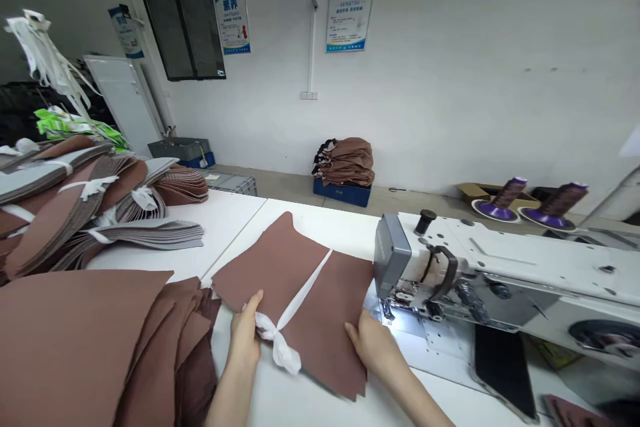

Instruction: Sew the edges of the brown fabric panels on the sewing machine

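Observation:
A bundle of brown fabric pieces lies flat over the white table, bound across its middle by a white cloth strip with a knot at the near edge. My left hand grips the bundle's near left edge beside the knot, thumb on top. At the right edge, my right hand holds the same bundle, its fingers partly hidden underneath. Just right of that hand stands a white sewing machine, its needle area lit.
Stacked brown panels cover the near left of the table. Tied bundles pile up behind them. Purple-based thread cones stand behind the machine. A black phone-like slab lies at right. Against the wall sits a blue crate of brown fabric.

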Demonstrator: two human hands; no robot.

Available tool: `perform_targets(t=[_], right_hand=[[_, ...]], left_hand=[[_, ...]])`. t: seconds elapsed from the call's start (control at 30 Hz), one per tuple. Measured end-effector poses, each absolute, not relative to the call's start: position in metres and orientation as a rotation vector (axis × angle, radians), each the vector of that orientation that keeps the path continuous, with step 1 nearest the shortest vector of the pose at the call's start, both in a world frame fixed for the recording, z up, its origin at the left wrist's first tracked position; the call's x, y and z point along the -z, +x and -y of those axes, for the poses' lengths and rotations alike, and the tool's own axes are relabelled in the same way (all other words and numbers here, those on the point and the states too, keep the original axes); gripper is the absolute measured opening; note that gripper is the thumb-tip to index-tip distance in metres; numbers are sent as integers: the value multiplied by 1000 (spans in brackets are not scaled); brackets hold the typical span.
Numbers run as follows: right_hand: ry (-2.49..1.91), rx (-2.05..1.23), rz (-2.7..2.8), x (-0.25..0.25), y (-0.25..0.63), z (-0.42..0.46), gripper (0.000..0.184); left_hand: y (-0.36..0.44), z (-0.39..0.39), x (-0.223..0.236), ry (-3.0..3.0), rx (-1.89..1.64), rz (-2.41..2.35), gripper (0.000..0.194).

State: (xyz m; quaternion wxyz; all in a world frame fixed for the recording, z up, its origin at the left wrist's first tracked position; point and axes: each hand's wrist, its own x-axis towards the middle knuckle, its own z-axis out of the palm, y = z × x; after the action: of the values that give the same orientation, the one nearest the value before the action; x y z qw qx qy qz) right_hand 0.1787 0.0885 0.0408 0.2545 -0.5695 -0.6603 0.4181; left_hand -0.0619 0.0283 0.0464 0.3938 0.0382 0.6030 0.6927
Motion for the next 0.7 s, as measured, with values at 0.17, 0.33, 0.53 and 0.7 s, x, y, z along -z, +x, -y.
perform_targets(t=[0.17, 0.33, 0.53, 0.7], right_hand=[[-964, -162, 2466, -78, 135, -67, 38], [-424, 167, 2765, -79, 79, -47, 16], [-203, 323, 2812, -39, 75, -28, 8], [-322, 353, 2660, 18, 133, -17, 16]], left_hand=[[-57, -33, -57, 185, -1849, -1525, 38], [-64, -39, -60, 199, -1883, -1592, 35], [-98, -56, -47, 24, -1870, -1787, 26], [-122, -69, -43, -16, -1861, -1944, 25]])
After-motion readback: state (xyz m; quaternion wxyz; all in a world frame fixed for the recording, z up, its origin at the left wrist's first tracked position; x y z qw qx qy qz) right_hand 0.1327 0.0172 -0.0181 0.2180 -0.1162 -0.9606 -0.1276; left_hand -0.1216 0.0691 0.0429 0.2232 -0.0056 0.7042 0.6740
